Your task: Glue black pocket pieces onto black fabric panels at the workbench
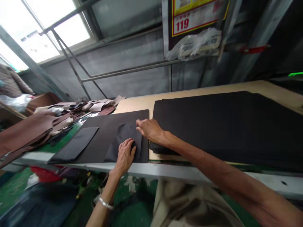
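Note:
A dark sheet of leather-like material lies flat by the table's front edge. On it are two smaller smooth black pieces. The left piece lies untouched. My left hand rests on the right black piece, its fingers stretched over the surface near the front. At the upper right corner of that same piece, my right hand has its fingers closed in a pinch. The fingertips seem to grip the corner, partly hidden by the hand. A stack of large black sheets lies under my right forearm.
Brown leather-like offcuts are heaped on the table's left end. A tan board underlies the black stack. The pale table edge runs along the front. A metal frame stands behind, with a plastic bag hanging above.

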`<state>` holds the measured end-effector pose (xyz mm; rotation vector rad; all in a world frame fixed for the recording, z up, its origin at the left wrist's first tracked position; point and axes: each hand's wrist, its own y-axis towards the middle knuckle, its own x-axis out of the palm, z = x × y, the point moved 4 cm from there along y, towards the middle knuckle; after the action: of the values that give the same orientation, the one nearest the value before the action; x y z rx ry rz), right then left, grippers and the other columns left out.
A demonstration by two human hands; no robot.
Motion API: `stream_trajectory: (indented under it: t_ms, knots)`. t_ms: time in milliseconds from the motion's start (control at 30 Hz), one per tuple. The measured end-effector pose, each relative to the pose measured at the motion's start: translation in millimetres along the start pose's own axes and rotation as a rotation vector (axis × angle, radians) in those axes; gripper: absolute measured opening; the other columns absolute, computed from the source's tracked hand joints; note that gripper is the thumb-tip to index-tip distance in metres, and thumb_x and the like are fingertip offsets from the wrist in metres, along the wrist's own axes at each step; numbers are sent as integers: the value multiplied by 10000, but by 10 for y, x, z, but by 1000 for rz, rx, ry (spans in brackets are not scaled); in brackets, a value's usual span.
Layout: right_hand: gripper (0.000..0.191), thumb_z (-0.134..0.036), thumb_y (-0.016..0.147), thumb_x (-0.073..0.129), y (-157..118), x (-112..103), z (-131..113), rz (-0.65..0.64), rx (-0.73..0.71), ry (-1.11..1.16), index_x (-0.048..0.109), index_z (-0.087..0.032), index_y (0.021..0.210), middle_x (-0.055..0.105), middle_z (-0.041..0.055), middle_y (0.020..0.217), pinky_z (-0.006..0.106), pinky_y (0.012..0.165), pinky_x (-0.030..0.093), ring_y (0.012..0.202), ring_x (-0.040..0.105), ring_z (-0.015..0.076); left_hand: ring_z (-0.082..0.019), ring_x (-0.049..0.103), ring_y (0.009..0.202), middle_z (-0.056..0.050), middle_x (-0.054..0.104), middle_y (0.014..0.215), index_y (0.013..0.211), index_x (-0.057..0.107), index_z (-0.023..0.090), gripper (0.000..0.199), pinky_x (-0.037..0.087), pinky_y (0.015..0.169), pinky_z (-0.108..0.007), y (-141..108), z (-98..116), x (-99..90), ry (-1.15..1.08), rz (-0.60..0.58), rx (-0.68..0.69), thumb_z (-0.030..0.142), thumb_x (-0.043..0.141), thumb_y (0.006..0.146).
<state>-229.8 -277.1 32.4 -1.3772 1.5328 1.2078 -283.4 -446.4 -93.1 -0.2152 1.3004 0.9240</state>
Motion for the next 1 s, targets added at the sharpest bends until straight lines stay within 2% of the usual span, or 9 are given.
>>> stream_trajectory:
  t_ms: [100, 167, 233, 333, 433, 633, 800, 900, 1000]
  knots:
    - [367, -373, 1026, 395, -287, -300, 528, 215, 80, -92, 594, -134, 1223, 618, 137, 1245, 336, 996, 426, 1159, 565, 234, -286, 435, 1349, -142, 486, 1443, 1317, 514, 179, 385, 332, 1148, -529, -27, 29, 66, 64, 6, -54, 316, 399, 977]
    - [458, -414, 1017, 392, -593, -389, 1102, 334, 168, -215, 554, -96, 1303, 537, 175, 1368, 400, 1095, 344, 1294, 457, 272, -304, 354, 1412, -157, 425, 1501, 1366, 475, 170, 423, 300, 1153, -571, -13, 58, 110, 98, -27, -76, 323, 392, 980]
    - [549, -478, 997, 383, -979, -392, 1784, 397, 352, -326, 525, -80, 1349, 466, 202, 1441, 476, 1121, 303, 1365, 370, 313, -312, 278, 1455, -160, 368, 1544, 1405, 435, 172, 447, 263, 1151, -620, 24, 91, 153, 129, -67, -94, 327, 365, 992]
    - [633, -572, 960, 361, -1575, -298, 2680, 352, 624, -370, 543, -100, 1340, 450, 210, 1450, 605, 1057, 324, 1353, 363, 378, -310, 249, 1470, -170, 336, 1563, 1428, 409, 169, 458, 230, 1144, -656, 101, 128, 205, 155, -119, -125, 322, 328, 1003]
    - [625, -579, 936, 390, -1955, -212, 3123, 300, 722, -363, 574, -116, 1314, 476, 213, 1425, 621, 1044, 324, 1314, 407, 382, -299, 262, 1467, -179, 344, 1557, 1425, 413, 159, 457, 218, 1145, -660, 156, 145, 223, 175, -156, -135, 304, 324, 1000]
    - [643, -615, 924, 377, -1980, -126, 3214, 335, 702, -401, 599, -133, 1288, 478, 210, 1420, 634, 1034, 314, 1289, 416, 385, -275, 275, 1465, -156, 351, 1559, 1424, 419, 160, 460, 222, 1163, -626, 158, 170, 172, 191, -194, -161, 301, 329, 995]
    - [648, -586, 944, 386, -1972, -141, 3139, 317, 726, -351, 531, -135, 1387, 429, 208, 1475, 645, 1080, 257, 1365, 357, 386, -309, 307, 1449, -171, 394, 1530, 1373, 468, 148, 461, 279, 1121, -671, 169, 231, 123, 216, -88, -177, 333, 323, 976]
    - [650, -578, 958, 396, -2047, -208, 2997, 228, 785, -289, 497, -141, 1429, 377, 204, 1520, 634, 1117, 214, 1414, 308, 378, -327, 361, 1418, -173, 457, 1481, 1321, 510, 151, 497, 290, 1118, -680, 263, 352, 139, 161, 75, -48, 404, 261, 973]
    - [711, -598, 969, 375, -2079, -262, 2875, 214, 770, -213, 428, -107, 1480, 316, 222, 1549, 623, 1150, 147, 1453, 244, 377, -311, 419, 1385, -169, 510, 1429, 1307, 524, 175, 532, 367, 1139, -568, 481, 622, 322, -32, 161, 187, 494, 323, 933]
